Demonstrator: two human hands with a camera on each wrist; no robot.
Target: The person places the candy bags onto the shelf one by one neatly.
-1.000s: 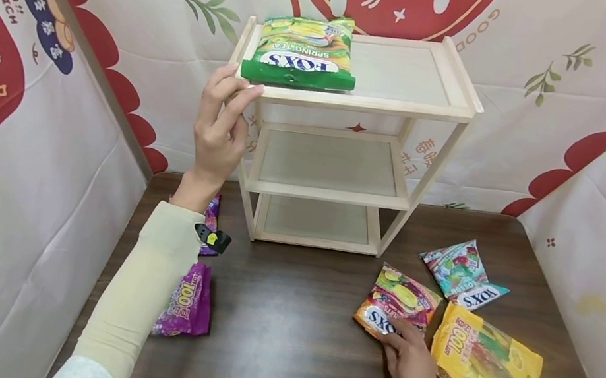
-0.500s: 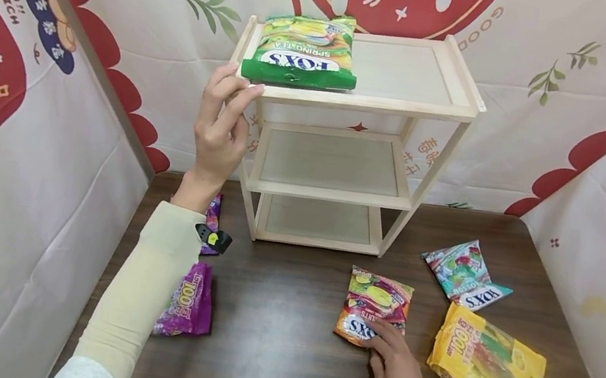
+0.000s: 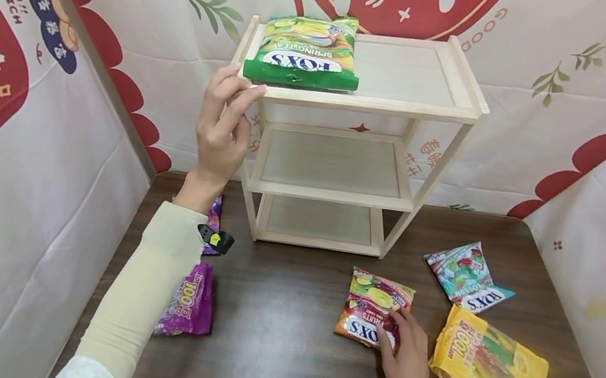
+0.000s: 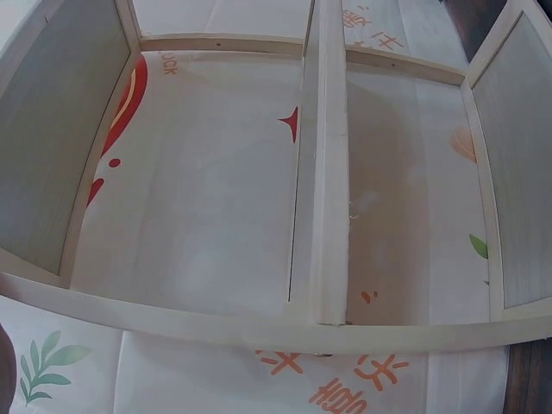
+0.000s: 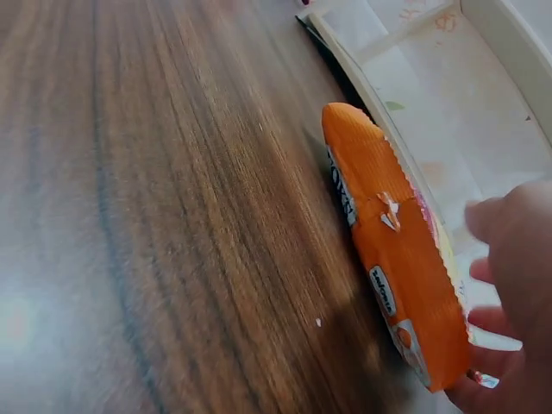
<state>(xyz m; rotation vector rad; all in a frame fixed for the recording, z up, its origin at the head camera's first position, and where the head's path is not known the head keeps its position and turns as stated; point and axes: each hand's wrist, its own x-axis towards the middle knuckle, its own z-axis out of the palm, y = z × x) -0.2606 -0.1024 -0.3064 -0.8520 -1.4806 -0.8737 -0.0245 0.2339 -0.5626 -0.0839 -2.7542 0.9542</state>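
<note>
My left hand [image 3: 224,129] grips the front left corner of a pale wooden three-tier shelf [image 3: 366,100], index finger on its front edge. A green bag of Fox's Spring Tea candy [image 3: 304,52] lies on the top tier beside those fingers. On the table, my right hand [image 3: 407,357] rests its thumb and fingertips over the right part of a red and orange bag of Fox's Fruits candy [image 3: 364,306]. In the right wrist view the bag's orange end seal [image 5: 397,250] faces the camera, and the fingers [image 5: 496,315] look loosely bent at its side, not closed round it.
Right of that hand lie a yellow candy bag [image 3: 488,374] and a teal Fox's bag [image 3: 466,273]. Purple candy bags [image 3: 193,304] lie at the left, partly behind the left forearm. Printed cloth walls [image 3: 597,265] enclose the brown table [image 3: 262,363] at back and sides.
My right hand slid the Fox's Fruits bag left and turned it straighter; then its fingers shifted up and right on the bag. The left hand stayed at the shelf corner.
</note>
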